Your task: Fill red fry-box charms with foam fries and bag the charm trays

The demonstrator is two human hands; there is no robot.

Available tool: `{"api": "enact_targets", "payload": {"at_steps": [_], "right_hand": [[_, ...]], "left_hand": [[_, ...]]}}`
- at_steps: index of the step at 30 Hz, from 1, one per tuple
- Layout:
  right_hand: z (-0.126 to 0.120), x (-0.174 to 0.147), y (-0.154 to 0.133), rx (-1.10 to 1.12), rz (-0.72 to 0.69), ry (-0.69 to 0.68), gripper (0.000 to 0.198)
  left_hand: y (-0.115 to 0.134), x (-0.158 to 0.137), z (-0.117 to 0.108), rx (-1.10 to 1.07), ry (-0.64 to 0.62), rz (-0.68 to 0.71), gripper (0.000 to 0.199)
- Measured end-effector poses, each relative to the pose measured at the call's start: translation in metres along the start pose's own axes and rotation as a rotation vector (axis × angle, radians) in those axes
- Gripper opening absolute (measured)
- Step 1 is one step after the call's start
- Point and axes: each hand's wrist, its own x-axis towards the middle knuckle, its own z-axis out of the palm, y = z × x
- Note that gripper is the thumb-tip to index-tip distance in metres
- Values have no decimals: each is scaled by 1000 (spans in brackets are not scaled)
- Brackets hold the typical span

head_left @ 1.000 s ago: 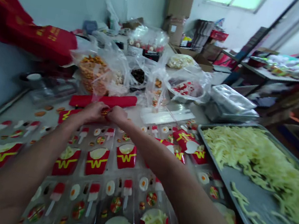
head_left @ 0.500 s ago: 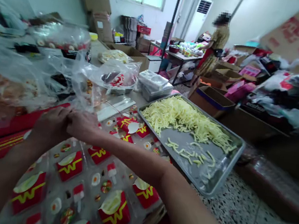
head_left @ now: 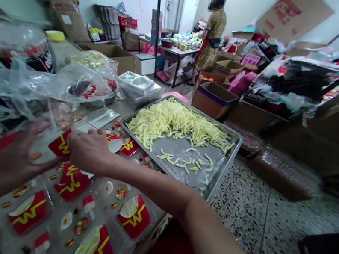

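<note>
My right hand [head_left: 89,151] is closed over the table, its fingers on the edge of a small red carton [head_left: 60,143] with a yellow zigzag. The fingertips are partly hidden. To its left, my left hand [head_left: 16,160] has its thumb and fingers spread, blurred by motion. Below both hands lie clear plastic sheets [head_left: 56,212] with rows of tiny pieces: red fry cartons [head_left: 95,249], fried eggs [head_left: 66,221] and red-and-white bars [head_left: 42,244]. A metal tray [head_left: 225,171] beside my right forearm bears a heap of pale yellow fry-like strips [head_left: 171,118].
Clear plastic bags [head_left: 10,87] crowd the left side. Behind the hands are a metal bowl [head_left: 105,100] and stacked white plastic trays [head_left: 136,84]. Open cardboard boxes [head_left: 215,98] stand on the speckled floor to the right. Another person [head_left: 214,34] stands at a far table.
My hands have come apart; the left one has opened and moved left. The red carton now shows by my right hand. The view has swung to the right.
</note>
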Motion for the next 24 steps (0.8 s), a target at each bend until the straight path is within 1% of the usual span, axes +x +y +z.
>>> {"api": "enact_targets", "payload": {"at_steps": [1, 2, 3, 5, 7, 8, 9, 10, 12, 14, 16, 17, 18, 19, 21, 24], "right_hand": [[-4, -8, 0, 5, 0, -3, 19], [-10, -19, 2, 19, 12, 0, 19], [-17, -33, 7, 34, 23, 7, 19], [-32, -68, 26, 72, 20, 45, 20], [-50, -112, 59, 126, -36, 48, 20], [-59, -134, 80, 168, 7, 83, 21], [-68, -156, 102, 168, 85, 105, 21], [-77, -176, 124, 124, 163, 102, 22], [-90, -205, 164, -9, 195, -6, 25], [-98, -219, 191, -96, 117, -170, 39], [-99, -218, 203, -124, 25, -299, 52], [-99, -214, 204, -123, -7, -342, 53], [-97, -209, 204, -120, -21, -378, 48], [-95, -204, 202, -118, -16, -410, 39], [-89, -195, 198, -117, 18, -445, 25], [-76, -193, 194, -156, 73, -427, 23]], "left_hand": [[26, 3, 6, -32, 20, 115, 98], [53, 6, 14, -34, 53, 187, 91], [77, 9, 23, -39, 98, 215, 84], [116, 12, 44, -50, 120, 186, 74], [138, 11, 64, -80, 99, 140, 75], [143, 10, 71, -103, 80, 133, 79], [144, 8, 77, -131, 59, 134, 84], [143, 6, 81, -160, 34, 138, 88], [139, 3, 85, -194, 6, 107, 89], [138, 2, 83, -193, 14, 54, 85], [143, 3, 79, -179, 39, 42, 84], [147, 4, 76, -175, 48, 60, 85], [151, 6, 75, -172, 50, 87, 86], [155, 7, 74, -171, 48, 116, 87], [160, 9, 74, -172, 33, 163, 89], [165, 11, 81, -202, -10, 177, 88]]}}
